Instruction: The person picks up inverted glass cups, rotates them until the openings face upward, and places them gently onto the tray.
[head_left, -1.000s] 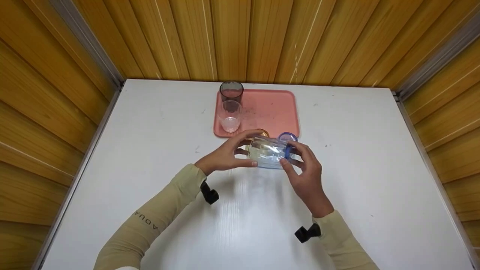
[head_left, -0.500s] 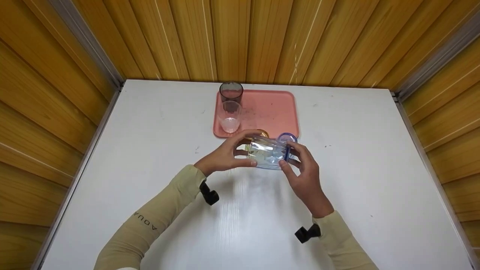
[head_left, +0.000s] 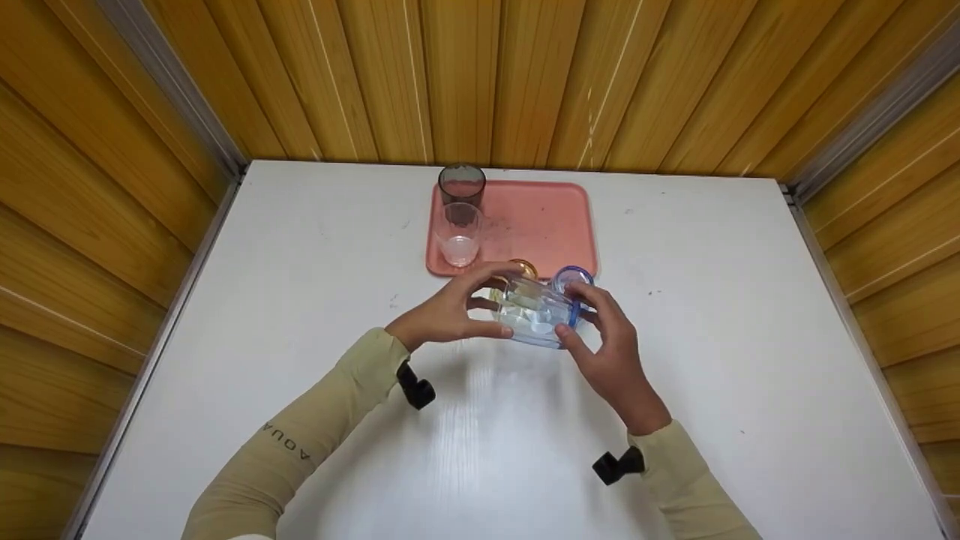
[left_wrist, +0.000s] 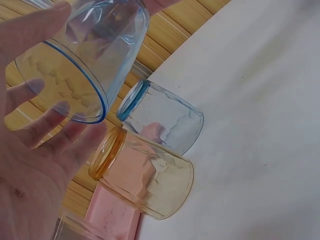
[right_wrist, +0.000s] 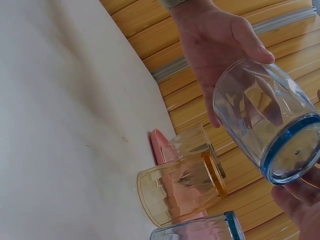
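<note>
A clear, blue-tinted tumbler (head_left: 536, 313) lies sideways in the air between both hands, above the white table. My left hand (head_left: 442, 309) holds its wide open end, thumb on the near side and fingers spread around the rim, as the left wrist view shows. At the other end, my right hand (head_left: 615, 345) grips the thick blue base between thumb and fingers. Just beyond stand an amber tumbler (left_wrist: 145, 175) and another blue tumbler (left_wrist: 162, 117), both upside down with their coloured bases up. The hands and the held tumbler partly hide these two in the head view.
A pink tray (head_left: 547, 225) lies at the back of the table (head_left: 720, 315). On its left side are a dark grey tumbler (head_left: 461, 184) and a colourless tumbler (head_left: 459, 244). Wood-patterned walls (head_left: 465, 82) enclose the back and sides.
The held tumbler has tilted slightly, its right end now a little lower, and its reflections have shifted. Both hands keep their grip almost in place. The other tumblers and tray stay put.
</note>
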